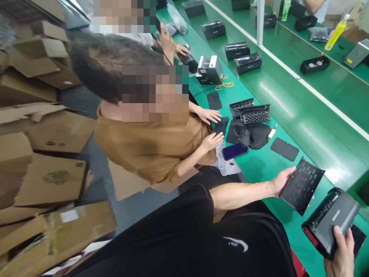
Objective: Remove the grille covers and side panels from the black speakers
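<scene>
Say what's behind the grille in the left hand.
Behind the grille, fingertips of the left hand peek past its edge; some green shows through its slots. Most of those fingers are covered.

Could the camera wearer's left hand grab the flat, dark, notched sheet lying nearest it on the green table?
Probably not yet: the left hand holds a black rectangular slotted panel, though the way to the flat sheet looks clear.
</scene>
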`<state>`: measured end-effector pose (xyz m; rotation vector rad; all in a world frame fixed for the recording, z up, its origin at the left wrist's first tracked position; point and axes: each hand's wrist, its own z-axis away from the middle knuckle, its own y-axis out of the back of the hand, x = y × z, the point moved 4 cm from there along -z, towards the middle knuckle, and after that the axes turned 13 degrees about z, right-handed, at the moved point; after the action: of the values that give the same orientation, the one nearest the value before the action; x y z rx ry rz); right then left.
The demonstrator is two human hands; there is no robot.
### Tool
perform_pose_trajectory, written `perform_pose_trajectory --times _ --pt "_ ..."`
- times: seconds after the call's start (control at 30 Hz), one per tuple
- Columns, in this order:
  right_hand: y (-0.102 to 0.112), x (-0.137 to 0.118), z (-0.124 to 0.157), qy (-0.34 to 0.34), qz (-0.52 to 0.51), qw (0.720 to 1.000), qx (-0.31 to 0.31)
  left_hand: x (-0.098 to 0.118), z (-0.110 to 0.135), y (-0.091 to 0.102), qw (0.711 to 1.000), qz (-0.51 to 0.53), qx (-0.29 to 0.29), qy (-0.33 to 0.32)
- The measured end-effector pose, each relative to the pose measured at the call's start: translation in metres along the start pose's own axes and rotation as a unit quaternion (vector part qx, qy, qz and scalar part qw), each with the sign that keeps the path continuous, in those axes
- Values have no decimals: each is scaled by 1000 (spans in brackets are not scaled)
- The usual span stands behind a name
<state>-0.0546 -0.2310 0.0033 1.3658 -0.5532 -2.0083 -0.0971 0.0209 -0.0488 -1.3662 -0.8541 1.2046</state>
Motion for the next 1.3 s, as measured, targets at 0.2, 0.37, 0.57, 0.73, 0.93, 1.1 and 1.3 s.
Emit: perform_pose_trajectory --times 0.2,0.37,0.57,0.73,0.93,1.1,1.3 --pt "-19 1 1 -43 115 989 83 0 1 14 996 -9 83 -38" --pt "-39 16 -5 -19 264 959 101 -2 5 18 987 -18 145 -72" --pt "-42 18 -4 53 250 956 141 -4 6 29 986 -34 140 -82" --pt "-56 -17 16 65 10 998 -24 -8 4 35 981 -50 165 -89" --pt "-90 -40 46 -17 -12 996 -91 -11 9 21 976 -68 168 -123" --pt "-87 -32 40 -15 2 995 -98 19 22 17 913 -219 308 -151" --pt "-92 -31 39 -39 -19 991 -125 52 34 2 769 -450 402 -210"
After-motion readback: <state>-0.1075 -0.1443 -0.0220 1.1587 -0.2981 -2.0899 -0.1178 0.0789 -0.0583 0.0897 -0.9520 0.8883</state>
